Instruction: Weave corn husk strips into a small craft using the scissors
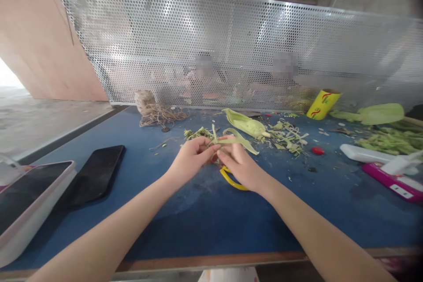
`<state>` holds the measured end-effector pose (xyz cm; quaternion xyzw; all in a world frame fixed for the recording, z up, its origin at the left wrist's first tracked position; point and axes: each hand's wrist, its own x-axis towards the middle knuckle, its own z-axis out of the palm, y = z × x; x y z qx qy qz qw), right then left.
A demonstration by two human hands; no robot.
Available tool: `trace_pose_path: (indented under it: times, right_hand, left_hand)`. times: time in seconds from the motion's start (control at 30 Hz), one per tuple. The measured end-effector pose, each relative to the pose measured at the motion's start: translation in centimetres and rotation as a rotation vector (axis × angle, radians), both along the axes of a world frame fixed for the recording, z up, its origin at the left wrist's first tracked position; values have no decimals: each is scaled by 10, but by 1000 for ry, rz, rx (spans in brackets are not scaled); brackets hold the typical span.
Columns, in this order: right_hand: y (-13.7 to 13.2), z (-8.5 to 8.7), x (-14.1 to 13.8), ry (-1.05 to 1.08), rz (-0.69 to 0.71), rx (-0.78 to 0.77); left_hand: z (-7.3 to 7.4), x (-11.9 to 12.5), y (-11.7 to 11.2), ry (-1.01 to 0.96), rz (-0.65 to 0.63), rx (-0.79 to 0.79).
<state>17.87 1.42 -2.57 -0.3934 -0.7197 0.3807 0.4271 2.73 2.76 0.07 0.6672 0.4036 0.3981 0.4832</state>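
My left hand (196, 155) and my right hand (243, 166) meet over the middle of the blue table, both closed with fingertips pinched together. Between them is a pale green strip of corn husk (243, 139), one end rising above the fingers and a longer end curling off to the right. A yellow curved handle (231, 179), like that of scissors, lies beneath my right hand, which hides the rest. Just beyond the fingers rests a larger corn husk (246, 124) with a pale stub end. Shredded green scraps (287, 136) lie beside it.
Brown twine (161, 114) trails from a roll at the back left. A perforated metal screen (198, 44) borders the far edge, with people behind it. Phones (99, 174) lie left. At right are a yellow tube (322, 105), a red cap (317, 150) and a magenta power strip (393, 183).
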Motion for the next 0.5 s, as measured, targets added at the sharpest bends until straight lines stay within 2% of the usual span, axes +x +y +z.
trace_pose_path:
  times: [0.07,0.23,0.3,0.43,0.5]
  right_hand:
    - [2,-2,1,-78,-84,23]
    - [2,6,4,-344,-214,290]
    - [1,9,4,-403,-235,365]
    - [0,9,5,-485,-197,442]
    - [-1,9,6,-552,-208,487]
  left_hand:
    - [3,-2,0,17,82,26]
    - [3,-4,-3,132,204,94]
    - [2,-3,-3,119,181,90]
    - [1,-1,-4,13,33,27]
    - [3,0,-5,10,25,28]
